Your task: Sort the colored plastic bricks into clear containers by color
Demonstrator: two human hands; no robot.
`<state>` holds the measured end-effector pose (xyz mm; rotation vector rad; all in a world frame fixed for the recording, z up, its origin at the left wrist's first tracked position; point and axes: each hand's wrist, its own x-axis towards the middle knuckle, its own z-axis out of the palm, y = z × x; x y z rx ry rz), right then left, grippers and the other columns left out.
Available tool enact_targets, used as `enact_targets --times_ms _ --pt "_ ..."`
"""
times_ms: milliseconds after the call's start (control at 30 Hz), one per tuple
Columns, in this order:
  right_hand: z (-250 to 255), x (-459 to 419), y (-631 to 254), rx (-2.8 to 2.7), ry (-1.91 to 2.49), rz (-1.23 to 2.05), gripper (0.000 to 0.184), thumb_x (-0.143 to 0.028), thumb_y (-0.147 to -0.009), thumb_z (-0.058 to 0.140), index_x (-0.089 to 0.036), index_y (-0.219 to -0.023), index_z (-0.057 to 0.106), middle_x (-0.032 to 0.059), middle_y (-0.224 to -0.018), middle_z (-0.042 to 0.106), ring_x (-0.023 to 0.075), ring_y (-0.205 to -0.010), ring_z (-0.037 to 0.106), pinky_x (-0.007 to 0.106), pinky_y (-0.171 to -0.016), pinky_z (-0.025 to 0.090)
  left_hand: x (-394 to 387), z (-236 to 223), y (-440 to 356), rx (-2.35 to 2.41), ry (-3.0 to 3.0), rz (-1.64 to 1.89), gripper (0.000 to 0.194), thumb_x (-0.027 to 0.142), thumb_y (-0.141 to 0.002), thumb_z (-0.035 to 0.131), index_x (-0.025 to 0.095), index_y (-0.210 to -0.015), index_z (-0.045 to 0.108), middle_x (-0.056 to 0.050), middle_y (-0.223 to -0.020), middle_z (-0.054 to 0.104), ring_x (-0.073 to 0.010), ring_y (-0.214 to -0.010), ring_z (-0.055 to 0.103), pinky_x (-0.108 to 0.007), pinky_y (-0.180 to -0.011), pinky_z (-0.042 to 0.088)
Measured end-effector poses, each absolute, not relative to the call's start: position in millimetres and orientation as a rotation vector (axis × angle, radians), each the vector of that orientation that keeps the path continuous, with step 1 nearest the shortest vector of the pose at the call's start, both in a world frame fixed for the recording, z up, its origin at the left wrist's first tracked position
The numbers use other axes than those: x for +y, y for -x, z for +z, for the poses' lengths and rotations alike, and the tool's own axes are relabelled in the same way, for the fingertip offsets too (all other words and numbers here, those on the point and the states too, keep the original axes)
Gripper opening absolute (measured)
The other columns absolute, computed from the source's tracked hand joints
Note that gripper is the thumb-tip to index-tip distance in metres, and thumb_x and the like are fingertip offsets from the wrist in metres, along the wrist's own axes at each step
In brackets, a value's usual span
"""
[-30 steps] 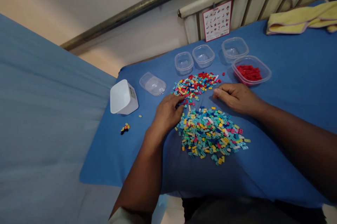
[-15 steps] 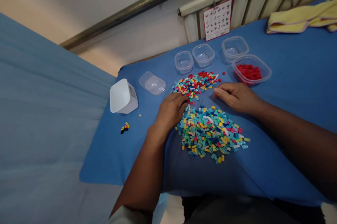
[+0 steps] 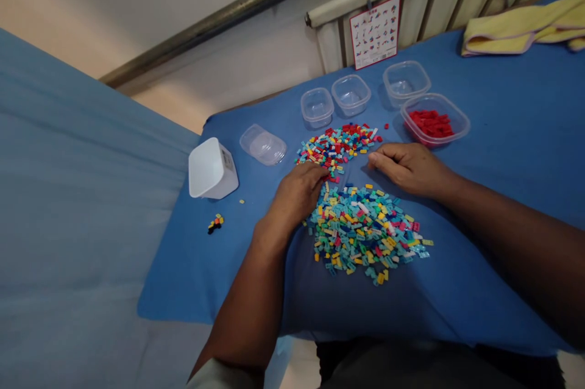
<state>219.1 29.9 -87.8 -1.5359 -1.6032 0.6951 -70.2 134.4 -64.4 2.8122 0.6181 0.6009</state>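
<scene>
Two bare hands reach over a table spread with blue cloth, seen from the head camera, which looks forward and down. Loose toy building bricks lie in two heaps between and in front of the hands. The far heap is the smaller one, mixing many red bricks with light blue, yellow and white. The near heap, closer to the person's body, is larger and mostly turquoise and yellow, with some pink, green and dark blue.

The left hand lies palm down, its fingertips at the near left edge of the far heap. Its fingers are bent and close together; whether they pinch a brick I cannot tell, as the hand hides them. The right hand rests on the cloth to the right of the far heap, fingers curled in and thumb near the forefinger; its inside is hidden, so I cannot tell if it holds anything.

Just beyond the right hand stands a transparent tub with red bricks inside. One single red brick lies between the far heap and that tub. Three more transparent tubs stand behind. At the left are a white container, what seem to be transparent lids, and a small cluster of black and yellow pieces.
</scene>
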Motion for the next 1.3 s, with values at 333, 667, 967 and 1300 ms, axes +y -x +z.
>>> enact_targets --times_ms 333,667,967,1300 --pt "-85.2 30.5 -219.0 -1.602 1.515 0.701 0.052 -0.063 -0.112 0.055 -0.025 -0.084 0.076 0.0052 -0.076 0.077 0.0229 -0.071 0.066 0.037 -0.066 0.045 132.7 -48.5 61.4 0.660 -2.759 0.314 0.023 0.021 -0.114 0.062 0.014 -0.130 0.076 -0.012 -0.122 0.076 -0.0264 -0.116 0.071 -0.044 -0.104 0.059" --pt "-89.6 31.3 -219.2 -1.572 1.483 0.716 0.048 -0.057 -0.111 0.059 -0.022 -0.086 0.078 0.0067 -0.083 0.080 0.0228 -0.074 0.068 0.036 -0.070 0.046 146.1 -36.4 36.5 0.596 -2.710 0.060 0.019 0.018 -0.110 0.065 0.014 -0.120 0.080 -0.011 -0.116 0.074 -0.0274 -0.114 0.070 -0.042 -0.102 0.057" --pt "-87.5 31.2 -218.8 -1.571 1.482 0.717 0.051 -0.064 -0.110 0.058 -0.023 -0.089 0.080 0.0074 -0.076 0.077 0.0260 -0.078 0.068 0.037 -0.069 0.049 143.1 -31.6 32.6 0.640 -2.635 0.038 0.009 0.014 -0.106 0.068 0.015 -0.109 0.077 -0.010 -0.109 0.072 -0.0254 -0.106 0.068 -0.040 -0.094 0.054" --pt "-88.3 31.1 -219.7 -1.584 1.486 0.716 0.050 -0.059 -0.112 0.057 -0.022 -0.086 0.078 0.0073 -0.082 0.079 0.0247 -0.077 0.069 0.036 -0.071 0.048 145.0 -25.0 24.7 0.633 -2.695 -0.074 0.014 0.015 -0.105 0.064 0.015 -0.107 0.078 -0.010 -0.107 0.073 -0.0274 -0.103 0.067 -0.042 -0.091 0.051"
